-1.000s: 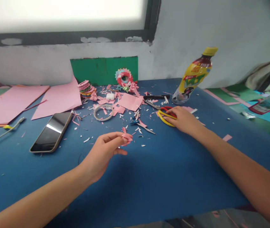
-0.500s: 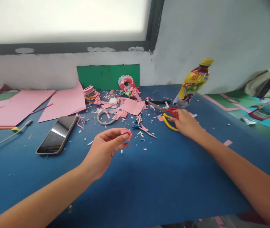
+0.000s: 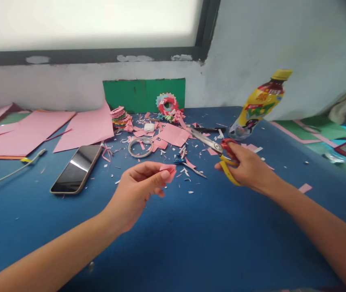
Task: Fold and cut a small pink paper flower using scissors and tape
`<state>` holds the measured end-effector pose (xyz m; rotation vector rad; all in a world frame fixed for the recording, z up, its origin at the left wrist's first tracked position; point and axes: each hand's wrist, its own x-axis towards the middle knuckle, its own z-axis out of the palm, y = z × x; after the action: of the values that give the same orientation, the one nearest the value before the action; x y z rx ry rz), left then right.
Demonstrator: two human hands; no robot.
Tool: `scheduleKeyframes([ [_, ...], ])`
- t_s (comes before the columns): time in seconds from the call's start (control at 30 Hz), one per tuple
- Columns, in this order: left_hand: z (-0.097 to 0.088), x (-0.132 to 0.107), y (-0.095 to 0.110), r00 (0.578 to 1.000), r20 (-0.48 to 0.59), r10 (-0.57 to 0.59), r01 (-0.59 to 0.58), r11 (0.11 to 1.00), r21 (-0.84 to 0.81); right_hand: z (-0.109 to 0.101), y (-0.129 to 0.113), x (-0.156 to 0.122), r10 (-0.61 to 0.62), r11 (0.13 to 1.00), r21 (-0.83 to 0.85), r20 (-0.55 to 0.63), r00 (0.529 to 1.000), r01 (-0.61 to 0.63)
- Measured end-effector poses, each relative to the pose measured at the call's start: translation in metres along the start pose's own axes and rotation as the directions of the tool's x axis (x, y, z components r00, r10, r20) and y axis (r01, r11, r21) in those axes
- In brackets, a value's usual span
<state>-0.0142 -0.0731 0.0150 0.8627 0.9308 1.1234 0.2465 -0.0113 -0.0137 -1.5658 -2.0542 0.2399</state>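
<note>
My left hand point(image 3: 142, 190) pinches a small folded piece of pink paper point(image 3: 169, 172) between thumb and fingers, above the blue table. To its right, my right hand point(image 3: 246, 164) grips a pair of scissors point(image 3: 229, 160) with one red and one yellow handle. The scissors' blades point up and left toward the scraps; they look closed or nearly so. Just beyond the left hand lies a blue-handled pointed tool point(image 3: 191, 167) among white and pink paper scraps. Behind it are a square of pink paper point(image 3: 173, 135) and a roll of tape point(image 3: 140, 147).
A smartphone point(image 3: 77, 168) and a white cable point(image 3: 11, 174) lie at the left, near large pink sheets point(image 3: 39, 132). Against the wall stand a green board point(image 3: 133, 97) and a paper ring point(image 3: 167, 104). A bottle point(image 3: 259, 105) leans at the back right, beside a black pen point(image 3: 209, 130).
My right hand has lifted the scissors off the table and brought them slightly nearer. The left hand still pinches the folded pink paper. The view has shifted slightly.
</note>
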Motion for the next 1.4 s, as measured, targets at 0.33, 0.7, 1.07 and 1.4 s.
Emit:
scheduleKeyframes([
  [0.33,-0.002,0.002,0.001,1.000,0.011,-0.010,0.011,0.999,-0.048,0.001,0.005,-0.001,0.001,0.956,-0.287,0.176,0.984,0.050],
  [0.7,-0.004,0.002,0.005,0.999,-0.035,0.036,-0.036,0.999,0.013,-0.002,-0.013,-0.012,-0.256,0.891,-0.399,-0.053,0.965,0.214],
  [1.07,-0.005,0.002,0.004,0.992,-0.041,0.121,-0.117,0.990,0.080,-0.002,-0.016,-0.016,-0.475,0.792,-0.507,-0.159,0.866,0.341],
  [1.4,-0.003,0.002,0.004,0.987,-0.079,0.143,-0.132,0.983,0.130,-0.001,-0.025,-0.020,-0.348,0.824,-0.516,-0.134,0.928,0.234],
])
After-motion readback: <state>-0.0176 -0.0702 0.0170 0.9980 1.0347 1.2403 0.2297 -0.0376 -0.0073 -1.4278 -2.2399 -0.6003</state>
